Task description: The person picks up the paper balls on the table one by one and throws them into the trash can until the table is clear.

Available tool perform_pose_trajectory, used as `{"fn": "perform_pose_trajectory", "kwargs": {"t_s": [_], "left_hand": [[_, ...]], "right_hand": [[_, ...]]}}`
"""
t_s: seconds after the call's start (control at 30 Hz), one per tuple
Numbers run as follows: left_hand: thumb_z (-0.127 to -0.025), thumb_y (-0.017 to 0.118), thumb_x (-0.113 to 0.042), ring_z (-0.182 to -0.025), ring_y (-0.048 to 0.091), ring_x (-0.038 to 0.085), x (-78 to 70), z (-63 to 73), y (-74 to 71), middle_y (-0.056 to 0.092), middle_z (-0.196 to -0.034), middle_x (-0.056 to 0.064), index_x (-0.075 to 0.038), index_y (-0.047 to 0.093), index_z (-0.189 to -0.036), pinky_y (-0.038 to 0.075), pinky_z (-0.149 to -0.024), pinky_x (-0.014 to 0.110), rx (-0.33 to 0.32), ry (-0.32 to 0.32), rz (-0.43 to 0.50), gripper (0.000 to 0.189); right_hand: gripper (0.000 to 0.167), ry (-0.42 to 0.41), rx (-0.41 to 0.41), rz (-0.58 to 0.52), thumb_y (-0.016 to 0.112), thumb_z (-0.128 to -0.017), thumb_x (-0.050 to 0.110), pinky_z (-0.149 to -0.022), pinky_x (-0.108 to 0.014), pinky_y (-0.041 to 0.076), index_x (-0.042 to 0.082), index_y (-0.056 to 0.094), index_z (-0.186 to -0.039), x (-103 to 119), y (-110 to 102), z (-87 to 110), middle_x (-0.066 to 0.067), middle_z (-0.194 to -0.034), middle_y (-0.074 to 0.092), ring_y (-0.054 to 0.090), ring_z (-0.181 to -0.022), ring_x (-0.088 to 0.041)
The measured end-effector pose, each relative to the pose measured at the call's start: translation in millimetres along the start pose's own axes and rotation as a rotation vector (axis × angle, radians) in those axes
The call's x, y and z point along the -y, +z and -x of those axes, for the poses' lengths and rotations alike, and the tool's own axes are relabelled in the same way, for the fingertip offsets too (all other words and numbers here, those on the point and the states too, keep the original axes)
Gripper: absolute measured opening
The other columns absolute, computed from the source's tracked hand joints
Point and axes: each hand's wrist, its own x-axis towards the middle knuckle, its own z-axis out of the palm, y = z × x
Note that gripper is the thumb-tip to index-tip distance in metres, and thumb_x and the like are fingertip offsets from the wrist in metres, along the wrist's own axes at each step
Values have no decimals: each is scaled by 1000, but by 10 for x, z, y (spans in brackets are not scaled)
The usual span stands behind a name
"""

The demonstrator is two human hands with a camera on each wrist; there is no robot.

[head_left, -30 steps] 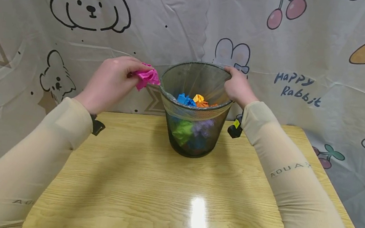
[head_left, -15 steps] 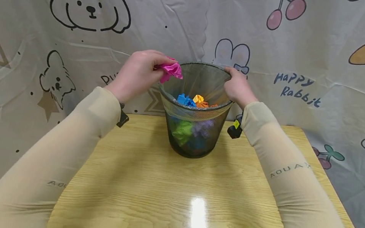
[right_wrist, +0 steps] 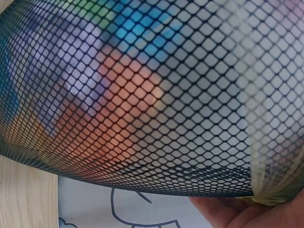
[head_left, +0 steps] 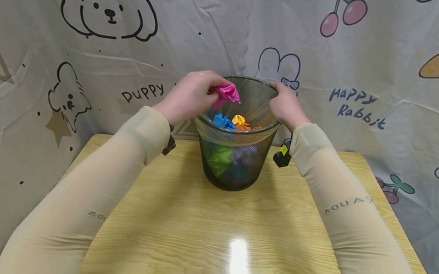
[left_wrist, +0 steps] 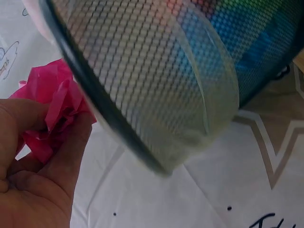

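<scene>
A crumpled piece of pink paper (head_left: 228, 93) is pinched between the thumb and fingers of my left hand (head_left: 195, 94), over the mouth of a black mesh wastebasket (head_left: 233, 157). In the left wrist view the pink paper (left_wrist: 54, 107) shows right at the dark rim (left_wrist: 102, 104). My right hand (head_left: 288, 104) grips the basket's right rim, thumb on top; in the right wrist view its fingers (right_wrist: 218, 211) lie by the gathered liner bag. Inside are crumpled papers: blue (head_left: 223, 121), orange (head_left: 242, 122), and green and purple ones through the mesh.
The basket stands near the back of a wooden table (head_left: 190, 235). Behind it hangs a pale cloth (head_left: 227, 17) printed with cartoon animals. A clear liner bag is folded over the basket's rim.
My left hand has moved right with the pink paper, from left of the basket to over its opening. The right hand and the basket have stayed in place.
</scene>
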Motion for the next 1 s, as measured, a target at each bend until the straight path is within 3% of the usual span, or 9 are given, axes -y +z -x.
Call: {"fn": "perform_pose_trajectory", "kwargs": {"t_s": [0.2, 0.43, 0.6, 0.83, 1.0], "left_hand": [[-101, 57, -4, -95, 54, 23, -82, -71, 114, 67, -121, 9, -8, 67, -137, 45, -86, 33, 56, 20, -24, 37], [-101, 59, -8, -92, 54, 22, -136, -118, 194, 65, -113, 5, -11, 66, -139, 45, -83, 32, 104, 46, -44, 39], [-102, 61, -13, -97, 55, 20, -137, -138, 230, 66, -120, 5, -10, 63, -142, 48, -90, 32, 140, 56, -49, 40], [-103, 61, -16, -104, 56, 18, -143, -123, 286, 64, -125, 5, -11, 65, -139, 47, -94, 33, 164, 68, -43, 37], [-103, 60, -17, -111, 58, 17, -149, -116, 305, 62, -132, 5, -12, 65, -139, 46, -98, 34, 160, 84, -63, 37]], "right_hand": [[75, 9, -3, -4, 28, -93, -9, -48, -27, 36, 13, 24, -165, -9, 13, -4, -9, -168, 23, 51, -111, -30], [76, 8, -4, 8, 29, -91, -9, -53, -28, 38, 12, 24, -164, -4, 10, -11, -10, -168, 24, 42, -133, -29], [75, 5, -16, 4, 31, -92, -8, -63, -32, 43, 11, 25, -164, 6, 15, -10, -10, -167, 25, 41, -133, -29], [73, 5, -19, 10, 30, -94, -7, -65, -33, 42, 12, 25, -164, -5, 23, -22, -10, -167, 26, 42, -130, -29], [72, 5, -23, 7, 30, -94, -7, -78, -36, 43, 11, 26, -164, 1, 26, -7, -10, -167, 26, 41, -131, -30]]}}
